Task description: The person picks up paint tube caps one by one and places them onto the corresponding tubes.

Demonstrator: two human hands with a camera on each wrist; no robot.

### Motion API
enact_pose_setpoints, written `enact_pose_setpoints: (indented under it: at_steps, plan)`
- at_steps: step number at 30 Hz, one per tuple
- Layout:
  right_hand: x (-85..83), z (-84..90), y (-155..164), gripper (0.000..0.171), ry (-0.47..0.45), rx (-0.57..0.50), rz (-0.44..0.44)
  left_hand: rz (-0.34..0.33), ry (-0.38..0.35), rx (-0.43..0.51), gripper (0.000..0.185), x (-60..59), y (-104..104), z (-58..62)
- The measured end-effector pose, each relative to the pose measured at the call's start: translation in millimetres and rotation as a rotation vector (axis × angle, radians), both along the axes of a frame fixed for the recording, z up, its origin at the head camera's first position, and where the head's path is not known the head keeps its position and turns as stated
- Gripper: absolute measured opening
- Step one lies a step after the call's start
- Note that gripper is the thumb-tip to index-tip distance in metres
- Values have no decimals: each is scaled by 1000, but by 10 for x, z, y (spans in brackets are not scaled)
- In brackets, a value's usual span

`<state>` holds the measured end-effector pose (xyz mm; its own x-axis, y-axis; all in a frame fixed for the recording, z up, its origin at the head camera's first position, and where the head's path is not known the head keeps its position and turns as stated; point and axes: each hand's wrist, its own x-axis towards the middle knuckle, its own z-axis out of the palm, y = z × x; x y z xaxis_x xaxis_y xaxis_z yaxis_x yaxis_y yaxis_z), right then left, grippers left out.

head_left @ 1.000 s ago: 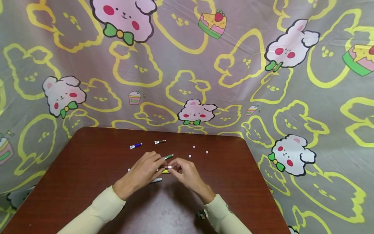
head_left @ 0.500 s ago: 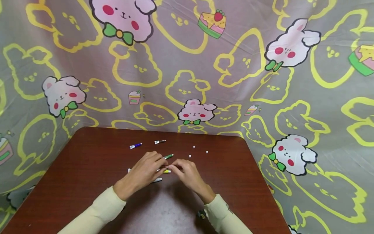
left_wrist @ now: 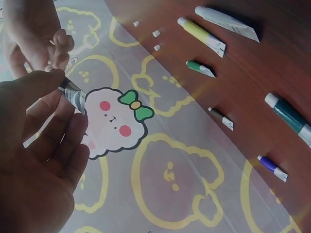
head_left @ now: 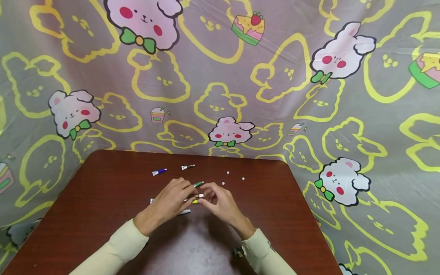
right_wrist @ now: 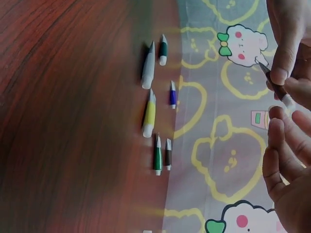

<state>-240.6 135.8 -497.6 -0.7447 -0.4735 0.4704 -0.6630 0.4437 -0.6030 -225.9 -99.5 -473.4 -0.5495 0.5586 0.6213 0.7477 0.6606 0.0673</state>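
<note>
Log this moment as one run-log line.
left hand: pinches small tube | right hand: fingers at tube's cap end | table: other tubes, loose white caps

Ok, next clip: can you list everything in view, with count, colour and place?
table: one, reddish-brown wood, under everything.
cloth: one, grey with yellow and pink bunny print, behind and around the table.
lying tubes: six on the table: blue, brown, green, yellow, white, teal.
caps: three, white, loose at the far edge, right of the tubes.
held tube: one, dark with a white end, above the table between the hands.
left hand: grips the held tube.
right hand: fingers curled at the tube's white end; grip unclear.
</note>
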Motion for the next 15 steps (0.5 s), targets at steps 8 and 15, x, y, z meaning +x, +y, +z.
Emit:
enact_pose_setpoints:
  at_steps: [8,15]
  plan:
    - [3,-2,3,8,48,-2,13,-4,10,3,23,-3,2,-19]
    - [-9,-25,-3,8,81,32,-8,-6,-5,-2,22,4,6,-14]
